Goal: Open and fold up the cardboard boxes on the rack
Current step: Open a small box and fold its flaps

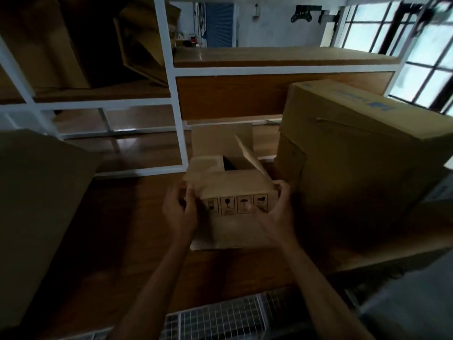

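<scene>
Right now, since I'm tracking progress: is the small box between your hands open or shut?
Open. The small box has its top flaps raised; its dark inside shows.

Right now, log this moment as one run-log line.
small cardboard box: flaps open, not flattened | left hand: grips its left corner | right hand: grips its right corner | large cardboard box: standing to its right

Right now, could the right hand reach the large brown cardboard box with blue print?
Probably yes: the right hand grips the small open cardboard box just beside that large box, with nothing between them.
</scene>
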